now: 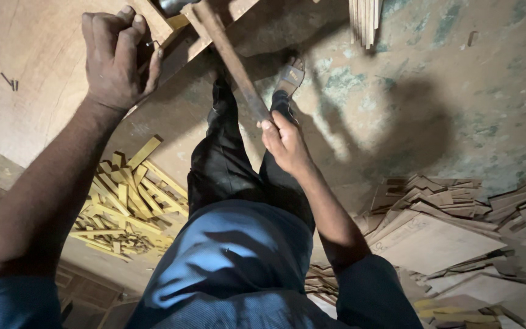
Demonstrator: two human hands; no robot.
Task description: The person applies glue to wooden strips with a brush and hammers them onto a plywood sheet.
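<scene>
My left hand (pixel 117 58) rests at the edge of a plywood board (pixel 31 67), its fingers pinched on a small nail (pixel 152 44) that stands at the board's edge. In my right hand (pixel 284 140) I grip the wooden handle of a hammer (pixel 232 61), low on the shaft. The hammer's metal head (pixel 175 6) hangs at the top of the view, just right of the nail and slightly above it.
My dark trouser legs and a sandalled foot (pixel 290 76) stand on the concrete floor (pixel 433 91). A heap of yellow wood offcuts (pixel 126 207) lies at the left. Stacked plywood scraps (pixel 458 231) fill the right. A bundle of thin strips (pixel 365 21) hangs at the top.
</scene>
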